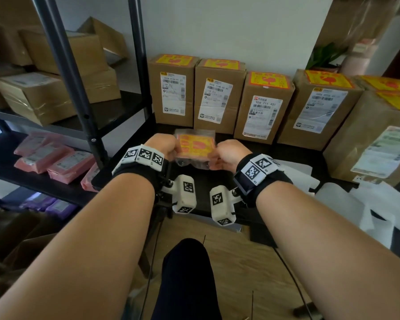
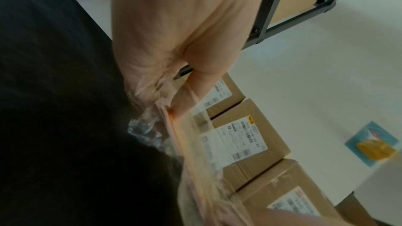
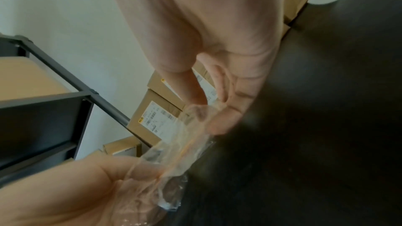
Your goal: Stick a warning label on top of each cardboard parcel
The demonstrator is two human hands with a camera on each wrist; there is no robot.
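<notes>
Yellow and red stickers (image 1: 195, 146) sit in a clear plastic bag (image 1: 189, 161), and two hands hold it over the dark counter (image 1: 286, 153). The left hand (image 1: 162, 146) pinches the left side of the bag with curled fingers. The right hand (image 1: 229, 153) pinches the right side the same way. In the wrist views the bag looks crinkly and see-through.

Brown cardboard boxes (image 1: 262, 107) stand in a row at the far side of the counter, against the white wall (image 1: 240, 26). Each box in the row has a yellow and red sticker on top and a white paper with bar codes on the front. More boxes with stickers stand on the right.

On the left is a black metal shelf (image 1: 116, 107). It holds more brown boxes up high and pink soft packs (image 1: 56, 158) lower down. White paper sheets (image 1: 356, 204) lie on the near right.
</notes>
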